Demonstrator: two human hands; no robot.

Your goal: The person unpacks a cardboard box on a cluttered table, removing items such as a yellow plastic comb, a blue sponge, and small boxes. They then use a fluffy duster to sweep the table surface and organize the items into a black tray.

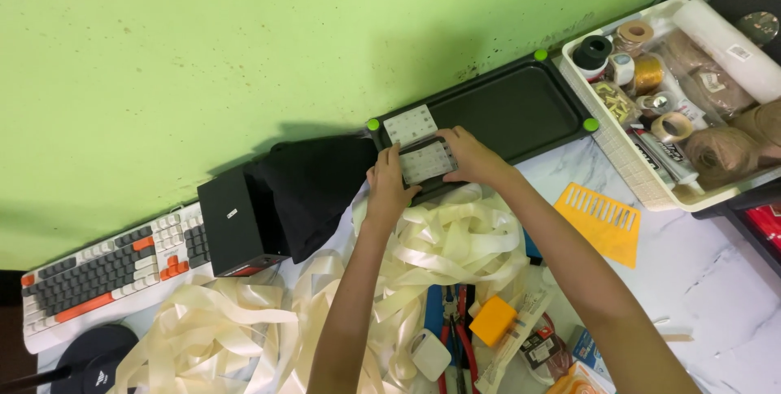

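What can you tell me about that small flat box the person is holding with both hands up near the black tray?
The small flat box is a shallow rectangular case with a dark frame and a pale, clear-looking top; rows of little pale items show through, too small to identify. It lies roughly level, slightly turned, over the near-left corner of the black tray. The left hand grips its left end, the right hand its right end. A similar pale case lies just behind it.

White marble table, cream ribbon, keyboard, black tray, white basket
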